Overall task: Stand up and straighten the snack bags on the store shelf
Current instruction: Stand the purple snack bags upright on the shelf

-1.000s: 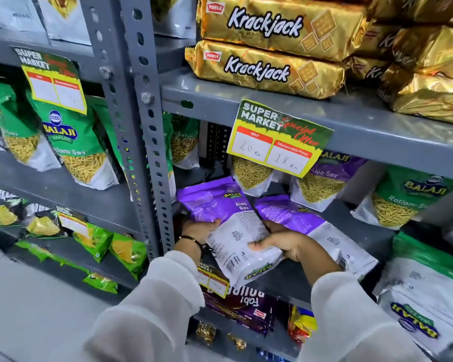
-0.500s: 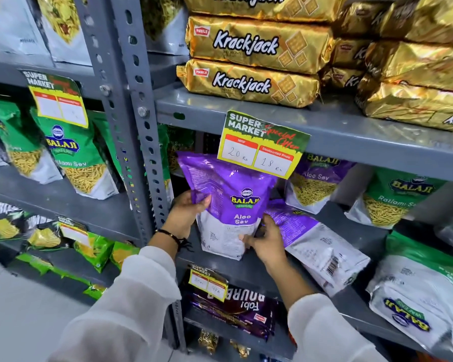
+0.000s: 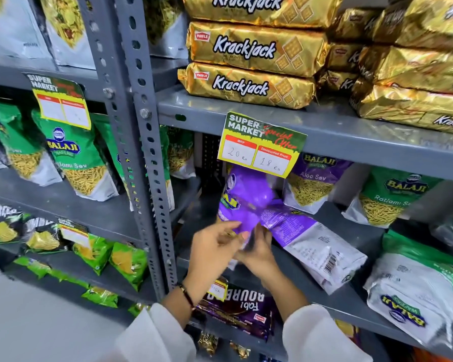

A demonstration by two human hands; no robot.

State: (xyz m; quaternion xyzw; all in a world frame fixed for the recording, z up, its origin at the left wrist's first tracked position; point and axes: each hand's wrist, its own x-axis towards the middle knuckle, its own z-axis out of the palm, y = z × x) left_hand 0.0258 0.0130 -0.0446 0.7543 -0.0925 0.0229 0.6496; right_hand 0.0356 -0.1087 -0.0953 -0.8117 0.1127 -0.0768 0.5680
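A purple Balaji Aloo Sev bag (image 3: 247, 197) stands upright on the grey middle shelf (image 3: 351, 304), its top tucked behind the price tag (image 3: 262, 145). Both hands are blurred at its lower edge. My left hand (image 3: 215, 246) is at its bottom left corner with fingers curled. My right hand (image 3: 259, 253) grips the bag's base from below. A second purple bag (image 3: 314, 246) lies flat, back side up, just right of my hands. Farther back an Aloo Sev bag (image 3: 311, 184) and a green Ratlami Sev bag (image 3: 392, 199) stand upright.
A green-and-white Balaji bag (image 3: 416, 291) lies flat at the shelf's right front. Gold Krackjack packs (image 3: 246, 84) are stacked on the shelf above. A perforated grey post (image 3: 144, 158) stands left of my hands. Green bags (image 3: 73, 158) fill the left bay. Dark packs (image 3: 236, 314) lie below.
The purple bag went from lying flat to upright, then farther back under the price tag. Both hands slid down from its sides to its lower edge.
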